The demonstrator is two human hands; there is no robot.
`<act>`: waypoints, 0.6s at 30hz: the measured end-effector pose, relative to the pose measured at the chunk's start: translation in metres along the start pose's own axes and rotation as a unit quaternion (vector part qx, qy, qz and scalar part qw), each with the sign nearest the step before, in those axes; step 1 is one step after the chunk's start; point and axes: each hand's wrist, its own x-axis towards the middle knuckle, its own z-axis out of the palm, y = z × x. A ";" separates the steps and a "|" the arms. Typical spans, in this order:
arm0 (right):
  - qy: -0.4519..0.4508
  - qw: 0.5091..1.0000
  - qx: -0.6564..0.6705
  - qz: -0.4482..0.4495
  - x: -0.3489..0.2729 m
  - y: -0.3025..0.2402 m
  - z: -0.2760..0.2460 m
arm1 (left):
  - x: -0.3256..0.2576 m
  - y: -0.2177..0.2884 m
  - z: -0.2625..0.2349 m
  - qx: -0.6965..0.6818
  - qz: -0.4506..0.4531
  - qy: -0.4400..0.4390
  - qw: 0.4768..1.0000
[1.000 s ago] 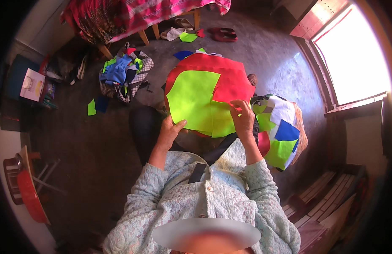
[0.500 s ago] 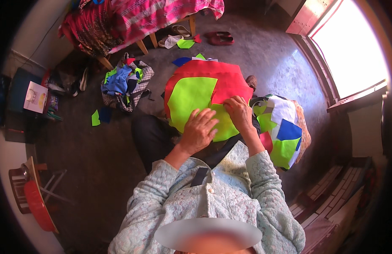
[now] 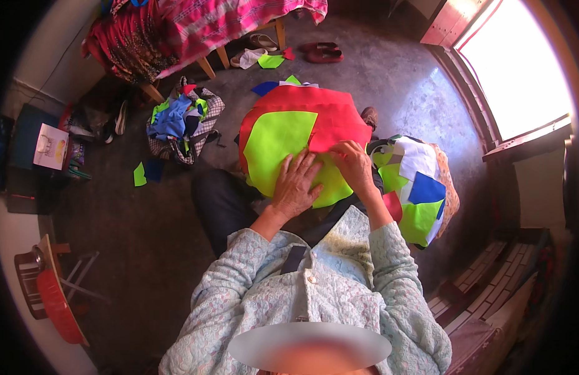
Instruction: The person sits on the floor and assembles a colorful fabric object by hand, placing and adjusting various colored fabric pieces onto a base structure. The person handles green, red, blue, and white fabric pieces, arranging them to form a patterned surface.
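A rounded red cloth (image 3: 264, 100) lies before me, with lime-green cloth pieces (image 3: 278, 132) laid over its left and lower parts. My left hand (image 3: 294, 185) rests on the lower green area, palm down and fingers stretched out. On the right, my right hand (image 3: 354, 167) pinches the lower edge of a red cloth piece (image 3: 332, 122) where it meets the green. Whether a small tool is also between those fingertips is hidden. Blue and white scraps (image 3: 264, 88) stick out past the far edge of the round cloth.
To the right stands a bag (image 3: 450, 181) heaped with white, blue, green and red cloth pieces. A checked bag (image 3: 209, 119) of scraps sits at the far left. Red shoes (image 3: 324, 54) and a draped bed (image 3: 208, 28) are at the back; a bright doorway (image 3: 520, 69) opens on the right.
My left hand has come down from just above the cloth and now lies flat on the green. The right hand has shifted slightly and still pinches near the red edge.
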 end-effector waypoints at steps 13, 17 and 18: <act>-0.053 0.976 -0.188 -0.093 -0.031 -0.016 0.032 | -0.013 -0.088 -0.037 0.034 -0.261 0.223 0.939; -0.052 0.975 -0.192 -0.095 -0.030 -0.016 0.033 | -0.016 -0.104 -0.028 -0.031 -0.307 0.211 0.927; -0.049 0.975 -0.195 -0.094 -0.031 -0.015 0.033 | -0.016 -0.106 -0.027 -0.052 -0.319 0.209 0.923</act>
